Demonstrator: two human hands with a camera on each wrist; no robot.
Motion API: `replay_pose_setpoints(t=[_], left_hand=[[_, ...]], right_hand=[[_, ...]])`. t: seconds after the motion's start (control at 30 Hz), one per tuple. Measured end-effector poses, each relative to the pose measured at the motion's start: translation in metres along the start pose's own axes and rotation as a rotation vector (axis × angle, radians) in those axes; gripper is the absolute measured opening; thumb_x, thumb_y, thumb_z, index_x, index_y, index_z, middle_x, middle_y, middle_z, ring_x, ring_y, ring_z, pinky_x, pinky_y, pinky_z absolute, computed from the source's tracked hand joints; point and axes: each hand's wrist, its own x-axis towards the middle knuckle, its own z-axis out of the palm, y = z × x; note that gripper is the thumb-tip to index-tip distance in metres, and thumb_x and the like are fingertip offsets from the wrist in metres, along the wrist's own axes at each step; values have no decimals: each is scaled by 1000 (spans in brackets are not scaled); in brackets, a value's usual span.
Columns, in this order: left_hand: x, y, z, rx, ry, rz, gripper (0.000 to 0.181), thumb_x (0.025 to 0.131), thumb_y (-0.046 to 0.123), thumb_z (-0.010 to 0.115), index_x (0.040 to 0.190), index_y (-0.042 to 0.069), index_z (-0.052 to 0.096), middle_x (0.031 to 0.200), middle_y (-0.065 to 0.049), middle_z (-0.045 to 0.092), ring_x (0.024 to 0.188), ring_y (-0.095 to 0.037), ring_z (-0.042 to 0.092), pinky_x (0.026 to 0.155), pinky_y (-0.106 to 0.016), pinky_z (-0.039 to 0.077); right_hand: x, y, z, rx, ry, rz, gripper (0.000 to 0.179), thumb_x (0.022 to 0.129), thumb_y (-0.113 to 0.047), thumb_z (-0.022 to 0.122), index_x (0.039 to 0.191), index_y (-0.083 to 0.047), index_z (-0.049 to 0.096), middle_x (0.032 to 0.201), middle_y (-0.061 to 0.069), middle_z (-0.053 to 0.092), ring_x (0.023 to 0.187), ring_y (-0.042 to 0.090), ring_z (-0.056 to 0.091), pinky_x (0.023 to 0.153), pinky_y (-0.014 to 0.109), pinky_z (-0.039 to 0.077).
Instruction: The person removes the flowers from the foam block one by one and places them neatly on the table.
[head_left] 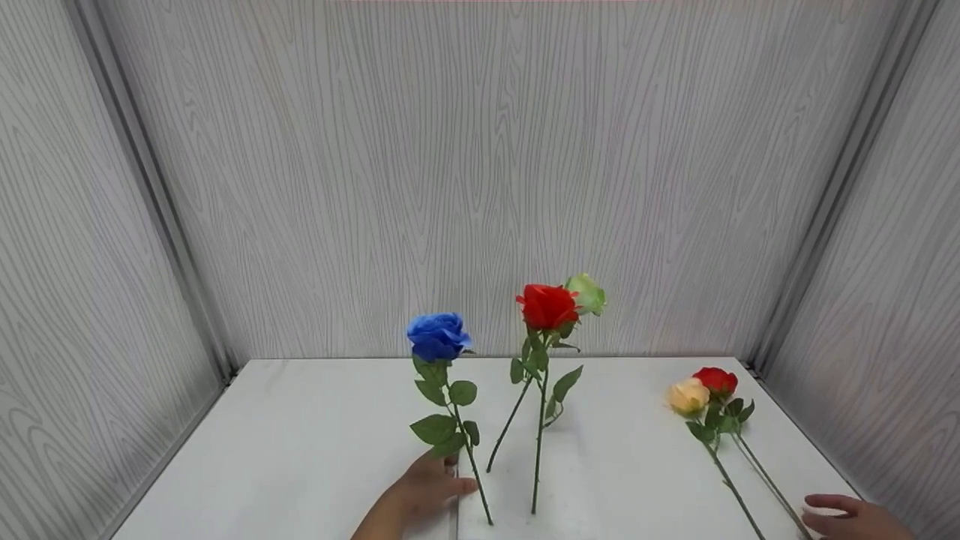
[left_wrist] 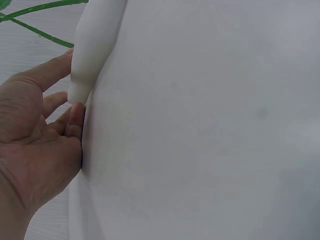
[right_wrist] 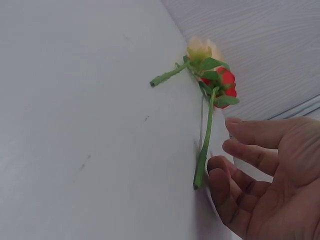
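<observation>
My left hand (head_left: 426,484) holds a white vase (left_wrist: 95,47) that blends into the table, the thumb on the near side and fingers behind it. A blue rose (head_left: 439,336), a red rose (head_left: 548,307) and a pale green rose (head_left: 587,294) stand in it, their lower stem ends hidden. My right hand (head_left: 855,519) is at the far right, fingers loosely bent and holding nothing. Close by its fingertips runs the stem (right_wrist: 209,135) of a second red rose (head_left: 716,381), which lies on the table beside a peach rose (head_left: 687,397).
The white table (head_left: 315,427) is enclosed by grey wood-grain panels: a back wall (head_left: 420,172), a left wall (head_left: 60,315) and a right wall (head_left: 892,300). The two lying roses point their blooms toward the back right corner.
</observation>
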Motion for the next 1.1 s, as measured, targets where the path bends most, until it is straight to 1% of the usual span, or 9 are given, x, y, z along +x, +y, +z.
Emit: replay_pose_setpoints(t=[0.13,0.17,0.27,0.33,0.43,0.57,0.73,0.9,1.1], left_hand=[[0,1,0,16,-7,-5,78,81,38,84,142,5,48,137,-22,58,133,-39,52,112,-64,38],[0,1,0,23,-8,2,76,81,38,84,140,4,49,135,-21,59,130,-38,53,112,-63,39],[0,0,-1,33,-10,20,70,81,37,83,134,5,52,128,-18,61,120,-32,56,108,-62,43],[-1,0,-1,28,-11,30,66,82,36,83,131,5,53,124,-16,60,115,-30,54,107,-61,43],[-2,0,-2,8,-14,32,67,82,35,82,133,4,52,128,-18,60,122,-32,54,110,-61,41],[-2,1,-2,-26,-19,30,74,83,32,82,142,3,48,138,-24,57,136,-41,48,113,-64,37],[-2,1,-1,-28,-13,-6,79,81,35,83,145,4,47,143,-24,55,141,-44,44,115,-65,34],[-1,0,-1,-43,-13,-3,81,82,34,83,146,3,45,145,-24,53,143,-42,42,116,-64,33],[-4,1,-1,-55,-18,24,77,82,33,83,143,3,47,141,-23,55,140,-39,45,116,-65,33]], right_hand=[[-11,-28,13,-109,31,-51,98,93,-39,71,148,16,11,136,44,39,113,48,58,94,56,57],[-11,-38,21,-145,81,-43,102,90,-39,74,149,14,10,141,46,32,118,52,53,95,57,56],[-10,-66,45,-255,176,-44,108,83,-43,80,153,8,14,144,46,28,126,55,45,96,56,56],[-9,-79,63,-283,180,-85,109,81,-43,82,155,3,18,147,44,28,129,55,45,96,56,55],[-6,-95,97,-359,178,-185,100,79,-42,84,155,-4,29,148,39,38,129,52,51,93,54,57],[-5,-105,145,-372,144,-307,86,80,-32,85,151,-9,42,144,32,49,123,45,60,94,52,58],[-6,-119,196,-309,66,-365,74,81,-26,84,145,-13,51,141,21,57,122,36,63,95,48,58],[-4,-137,233,-263,-3,-377,67,81,-23,84,141,-15,55,136,15,61,121,31,63,94,47,59],[-1,-145,265,-180,-154,-454,58,87,-17,79,140,-9,56,136,16,61,124,31,62,98,42,58]])
